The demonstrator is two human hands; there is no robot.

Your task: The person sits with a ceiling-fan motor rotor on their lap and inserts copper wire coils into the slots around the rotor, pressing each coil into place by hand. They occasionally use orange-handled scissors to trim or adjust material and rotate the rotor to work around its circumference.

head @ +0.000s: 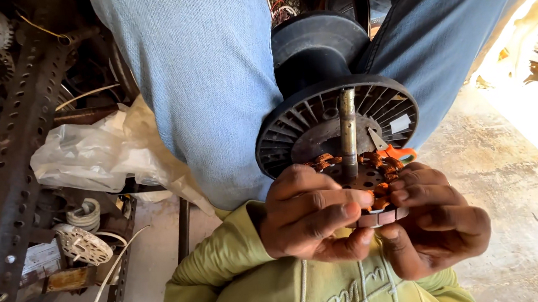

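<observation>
Gripping the wound stator [372, 185] from both sides, that's what I see right at the middle of the view: my left hand [314, 214] wraps its fingers across the near face, the right hand [438, 221] cups the far edge, and both are closed firmly on it, thumbs pressed toward its lower rim. Copper coils [380, 162] ring the stator in orange-brown loops, partly hidden under my fingers. A steel shaft [348, 126] stands straight up out of the stator's centre. Just behind the stator sits the black ribbed fan housing [336, 124], round and slotted, with the shaft crossing in front of it; I cannot tell whether the stator touches it. An orange-handled tool [398, 153] pokes out between the stator and the housing on the right, its pale blade angled upward. Above the housing, a second person's legs in light blue jeans [207, 79] fill the top of the view. Well left of the stator, a crumpled clear plastic bag [89, 151] lies beside a perforated metal angle bar [11, 169], with a white fan part [83, 244] low down by it. Below the stator, my yellow-green sleeve [226, 261] leads up to the left wrist.
</observation>
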